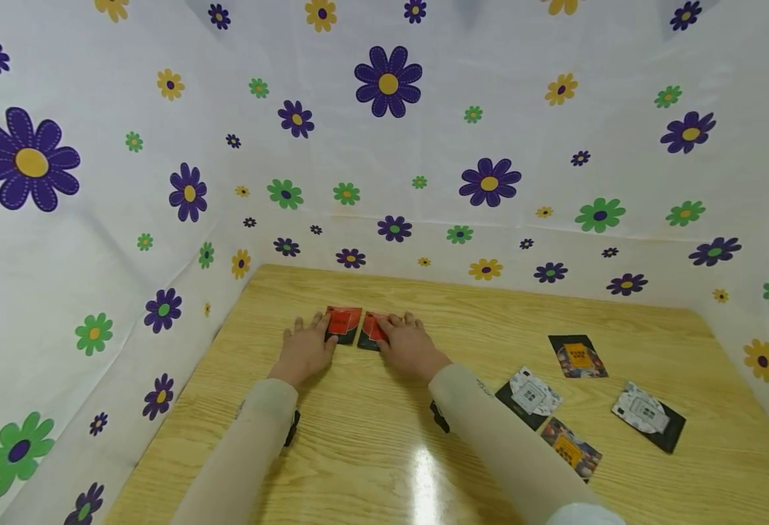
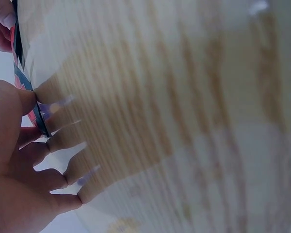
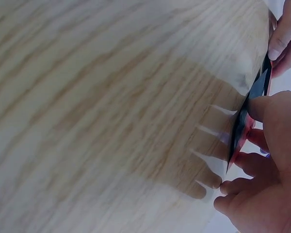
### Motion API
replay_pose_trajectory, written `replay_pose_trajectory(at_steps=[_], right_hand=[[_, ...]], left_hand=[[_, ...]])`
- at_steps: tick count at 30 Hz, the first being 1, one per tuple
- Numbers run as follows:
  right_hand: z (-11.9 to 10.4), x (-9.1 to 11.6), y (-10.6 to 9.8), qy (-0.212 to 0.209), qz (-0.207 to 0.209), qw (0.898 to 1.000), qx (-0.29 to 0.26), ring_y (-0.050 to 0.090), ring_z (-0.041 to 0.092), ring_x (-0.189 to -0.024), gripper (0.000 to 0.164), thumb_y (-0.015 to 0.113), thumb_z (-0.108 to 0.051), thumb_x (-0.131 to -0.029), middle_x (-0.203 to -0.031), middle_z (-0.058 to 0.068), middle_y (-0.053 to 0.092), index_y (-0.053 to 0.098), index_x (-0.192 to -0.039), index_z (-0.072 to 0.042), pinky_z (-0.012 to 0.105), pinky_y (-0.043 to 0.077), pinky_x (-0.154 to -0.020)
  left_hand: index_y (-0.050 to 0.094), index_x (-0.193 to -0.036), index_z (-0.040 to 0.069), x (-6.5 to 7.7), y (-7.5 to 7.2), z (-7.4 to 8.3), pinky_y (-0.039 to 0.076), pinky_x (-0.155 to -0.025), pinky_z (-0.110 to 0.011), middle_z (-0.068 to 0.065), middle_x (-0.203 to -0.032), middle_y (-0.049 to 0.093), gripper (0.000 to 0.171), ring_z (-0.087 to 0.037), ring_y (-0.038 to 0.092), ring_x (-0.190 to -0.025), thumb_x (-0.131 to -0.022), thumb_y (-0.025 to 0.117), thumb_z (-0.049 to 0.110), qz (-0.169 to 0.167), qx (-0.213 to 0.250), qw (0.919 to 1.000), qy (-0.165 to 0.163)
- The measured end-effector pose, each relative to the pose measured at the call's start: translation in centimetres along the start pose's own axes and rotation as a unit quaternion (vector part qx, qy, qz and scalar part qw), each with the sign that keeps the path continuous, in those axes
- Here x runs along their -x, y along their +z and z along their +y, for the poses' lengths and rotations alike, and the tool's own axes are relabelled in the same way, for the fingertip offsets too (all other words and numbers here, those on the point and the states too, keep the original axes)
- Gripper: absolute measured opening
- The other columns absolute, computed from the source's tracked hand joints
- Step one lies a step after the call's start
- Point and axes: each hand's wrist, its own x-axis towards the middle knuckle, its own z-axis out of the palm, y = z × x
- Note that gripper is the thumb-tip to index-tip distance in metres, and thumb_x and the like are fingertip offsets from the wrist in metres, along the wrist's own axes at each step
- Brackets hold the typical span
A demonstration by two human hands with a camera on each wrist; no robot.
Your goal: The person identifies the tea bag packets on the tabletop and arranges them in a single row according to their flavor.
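Two flat red-and-black packets lie side by side at the back left of the wooden table in the head view, a narrow gap between them. My left hand [image 1: 302,352] rests at the outer edge of the left packet [image 1: 345,324], thumb and index finger touching it and the other fingers spread on the wood. At the right packet [image 1: 368,332], my right hand [image 1: 410,346] lies over the right side, thumb and fingertips touching it. Both wrist views show the packets edge-on, thumbs at the near edge. Part of the right packet is hidden under the right hand.
To the right lie a black packet with an orange label [image 1: 578,356], a grey-and-black packet [image 1: 528,396], another grey-and-black packet [image 1: 646,415] and an orange-labelled packet [image 1: 569,448] beside the right sleeve. Flower-printed white cloth [image 1: 436,146] walls the table's back and sides.
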Motion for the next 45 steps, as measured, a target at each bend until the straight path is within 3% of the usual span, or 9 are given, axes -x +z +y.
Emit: replay_pose_trajectory(at_steps=[17,27,32,41,45], right_hand=[[0.5,0.0,-0.4,0.008,-0.007,1.000,0.016,0.029,0.043,-0.158,0.058,0.048,-0.036,-0.113,-0.170,0.014,0.037,0.036,-0.166,-0.014,0.057,0.028,-0.129],[1.9,1.4,-1.2,-0.009,0.008,1.000,-0.029,0.025,0.045,-0.160,0.059,0.047,-0.036,-0.114,-0.172,0.022,0.029,0.034,-0.166,-0.012,0.057,0.023,-0.131],[4.1,3.1,-2.5,-0.010,0.027,0.999,-0.044,0.023,0.049,-0.160,0.059,0.047,-0.035,-0.114,-0.171,0.027,0.028,0.036,-0.164,-0.007,0.062,0.021,-0.130],[11.3,7.4,-4.2,0.022,0.074,0.996,-0.044,0.026,0.059,-0.154,0.059,0.048,-0.030,-0.113,-0.166,0.036,0.030,0.038,-0.161,0.002,0.071,0.022,-0.125],[13.3,9.2,-4.4,0.038,0.085,0.995,-0.044,0.027,0.061,-0.152,0.059,0.049,-0.029,-0.113,-0.164,0.038,0.031,0.038,-0.160,0.004,0.073,0.022,-0.124]], left_hand=[[0.025,-0.169,0.008,-0.5,0.3,0.8,0.019,-0.124,-0.076,-0.019,-0.174,0.026,0.064,-0.059,0.019,-0.156,-0.114,0.041,0.039,0.000,-0.006,1.0000,0.005],[0.024,-0.169,0.009,-0.8,1.0,1.0,0.019,-0.123,-0.076,-0.018,-0.174,0.025,0.065,-0.059,0.018,-0.156,-0.114,0.041,0.040,0.000,0.000,1.0000,0.008],[0.025,-0.169,0.008,-0.7,1.1,0.9,0.020,-0.123,-0.076,-0.018,-0.174,0.026,0.065,-0.059,0.019,-0.156,-0.114,0.041,0.039,0.006,-0.002,0.9999,0.009],[0.024,-0.169,0.007,-0.3,0.5,0.3,0.020,-0.123,-0.076,-0.020,-0.174,0.025,0.065,-0.060,0.019,-0.156,-0.114,0.040,0.040,0.005,-0.013,0.9999,0.004],[0.025,-0.168,0.006,-0.1,0.3,0.1,0.020,-0.122,-0.077,-0.020,-0.173,0.025,0.065,-0.061,0.019,-0.155,-0.114,0.041,0.038,0.003,-0.011,0.9999,0.004]])
